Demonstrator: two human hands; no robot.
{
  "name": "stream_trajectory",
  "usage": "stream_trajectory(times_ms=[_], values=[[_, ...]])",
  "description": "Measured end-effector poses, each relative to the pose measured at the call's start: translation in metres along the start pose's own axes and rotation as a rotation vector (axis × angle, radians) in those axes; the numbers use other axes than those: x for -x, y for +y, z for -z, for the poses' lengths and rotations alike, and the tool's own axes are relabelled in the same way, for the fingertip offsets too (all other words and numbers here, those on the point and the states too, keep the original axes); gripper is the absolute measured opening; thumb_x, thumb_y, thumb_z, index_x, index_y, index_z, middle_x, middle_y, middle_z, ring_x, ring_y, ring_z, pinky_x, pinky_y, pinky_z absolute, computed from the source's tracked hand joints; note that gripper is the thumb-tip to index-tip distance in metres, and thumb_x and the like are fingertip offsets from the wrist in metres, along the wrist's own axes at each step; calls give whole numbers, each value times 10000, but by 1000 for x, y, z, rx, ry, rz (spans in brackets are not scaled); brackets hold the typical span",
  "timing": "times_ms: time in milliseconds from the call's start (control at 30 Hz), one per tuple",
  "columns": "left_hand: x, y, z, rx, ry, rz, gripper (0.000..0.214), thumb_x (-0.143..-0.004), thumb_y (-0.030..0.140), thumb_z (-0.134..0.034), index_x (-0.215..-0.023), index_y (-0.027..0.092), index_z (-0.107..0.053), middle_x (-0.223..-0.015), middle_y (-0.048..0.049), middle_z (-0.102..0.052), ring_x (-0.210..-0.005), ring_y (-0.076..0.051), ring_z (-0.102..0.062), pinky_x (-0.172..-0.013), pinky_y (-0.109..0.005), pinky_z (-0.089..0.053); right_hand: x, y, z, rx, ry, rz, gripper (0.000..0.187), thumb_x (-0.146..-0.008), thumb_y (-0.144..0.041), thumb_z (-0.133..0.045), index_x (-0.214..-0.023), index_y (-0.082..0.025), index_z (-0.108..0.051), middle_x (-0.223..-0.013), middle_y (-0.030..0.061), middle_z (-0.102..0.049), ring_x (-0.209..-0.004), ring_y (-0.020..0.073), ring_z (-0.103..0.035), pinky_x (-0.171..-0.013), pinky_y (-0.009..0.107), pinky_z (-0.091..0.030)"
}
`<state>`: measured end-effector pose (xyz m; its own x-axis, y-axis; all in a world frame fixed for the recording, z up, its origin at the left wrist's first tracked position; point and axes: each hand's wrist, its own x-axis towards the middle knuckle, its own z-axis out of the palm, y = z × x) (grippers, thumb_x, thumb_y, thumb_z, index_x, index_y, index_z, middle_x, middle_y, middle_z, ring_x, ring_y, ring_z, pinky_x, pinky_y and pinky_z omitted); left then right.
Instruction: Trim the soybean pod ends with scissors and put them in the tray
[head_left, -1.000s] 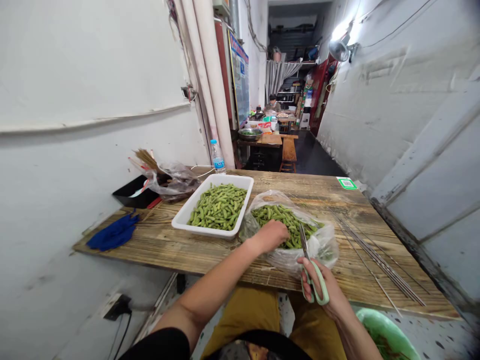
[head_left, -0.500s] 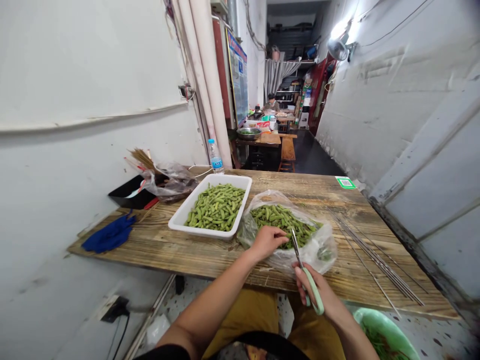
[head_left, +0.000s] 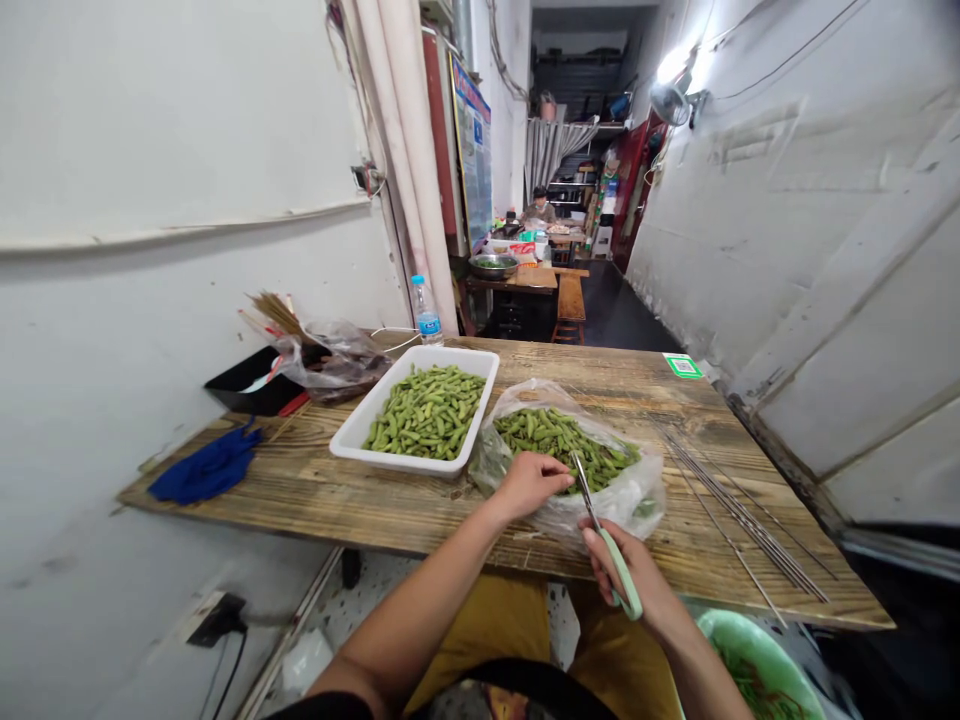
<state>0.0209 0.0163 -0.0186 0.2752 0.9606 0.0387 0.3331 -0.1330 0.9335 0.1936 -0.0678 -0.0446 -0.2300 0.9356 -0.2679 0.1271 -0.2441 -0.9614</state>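
My left hand [head_left: 529, 481] rests on the near edge of a clear plastic bag [head_left: 630, 500] full of green edamame pods [head_left: 555, 437], its fingers pinched round a pod next to the scissor blades. My right hand [head_left: 637, 585] grips green-handled scissors [head_left: 607, 545], whose blades point up toward the left fingertips. A white tray [head_left: 352, 440] heaped with edamame pods [head_left: 426, 411] sits just left of the bag on the wooden table [head_left: 360, 505].
A blue cloth [head_left: 204, 471] lies at the table's left end, by a black box [head_left: 251, 385] and a bag of sticks [head_left: 330, 360]. Metal skewers [head_left: 739, 515] lie on the right. A water bottle [head_left: 425, 311] stands behind the tray. A green basin [head_left: 757, 670] sits below right. A person sits far back.
My left hand drew back out of the bag's pods to its near edge with fingers pinched. The scissors moved up and left until the blades reach the left fingertips.
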Motion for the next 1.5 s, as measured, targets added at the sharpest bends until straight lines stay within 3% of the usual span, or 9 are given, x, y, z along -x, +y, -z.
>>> stream_trajectory(times_ms=[300, 433, 567, 667, 900, 1100, 1300, 1367, 1500], values=[[5, 8, -3, -86, -102, -53, 214, -718, 296, -622, -822, 147, -734, -794, -37, -725, -710, -158, -623, -656, -232, -427, 3, -4, -3, 34, 7, 63, 356, -791, -551, -547, -754, -202, -486, -472, -90, -420, -352, 68, -395, -351, 191, -357], [2, 6, -7, 114, -56, 17, 170, -683, 275, -666, -753, 122, -688, -691, -30, -695, -615, -130, -593, -599, -226, -426, -1, -2, -4, -67, 54, -16, 407, -738, -585, -589, -843, -201, -502, -471, -112, -377, -289, 49, -301, -263, 184, -290], [-1, 7, -8, 570, 44, 221, 261, -647, 306, -730, -748, 113, -586, -583, -16, -651, -510, -102, -580, -555, -225, -461, 0, -7, -5, -109, 60, 23, 462, -746, -605, -566, -944, -192, -509, -558, -84, -448, -358, 63, -396, -316, 195, -360], [-1, 10, -7, 791, 67, 260, 344, -594, 309, -788, -730, 117, -537, -603, -35, -667, -554, -111, -624, -594, -232, -501, 4, -13, -8, -98, 39, 45, 514, -755, -641, -521, -981, -178, -511, -575, -72, -455, -418, 80, -437, -374, 212, -393], [3, 17, -11, 838, 83, 286, 384, -554, 294, -817, -654, 118, -491, -567, -47, -666, -506, -98, -617, -546, -199, -491, 5, -15, -9, -25, 5, 74, 500, -777, -635, -497, -964, -171, -506, -575, -73, -447, -400, 71, -424, -368, 209, -366], [5, 8, -20, 848, 98, 260, 382, -554, 309, -807, -646, 123, -486, -560, -30, -650, -509, -99, -608, -543, -206, -484, 0, -5, -11, -98, 32, 17, 413, -760, -595, -559, -786, -189, -484, -484, -107, -388, -304, 42, -335, -274, 178, -306], [-23, -6, 6, 603, 382, 152, 117, -738, 171, -627, -732, 136, -515, -769, -32, -663, -621, -107, -635, -636, -258, -520, -2, 3, -9, -194, 58, -22, 414, -750, -588, -581, -820, -188, -497, -542, -86, -451, -322, 41, -383, -279, 170, -334], [-36, -7, 18, 345, 375, 128, 48, -795, 131, -518, -817, 139, -560, -837, -52, -668, -650, -125, -644, -668, -288, -522, -1, 5, -8, -202, 59, -11, 417, -762, -595, -562, -820, -187, -498, -561, -76, -460, -345, 45, -402, -299, 176, -354], [-51, -1, 25, -364, 294, -47, 285, -828, 157, -483, -1091, 149, -593, -1070, -117, -654, -967, -205, -624, -887, -347, -455, 0, 5, -9, -185, 46, 38, 414, -801, -585, -522, -910, -186, -505, -596, -66, -466, -400, 57, -437, -349, 185, -380]])
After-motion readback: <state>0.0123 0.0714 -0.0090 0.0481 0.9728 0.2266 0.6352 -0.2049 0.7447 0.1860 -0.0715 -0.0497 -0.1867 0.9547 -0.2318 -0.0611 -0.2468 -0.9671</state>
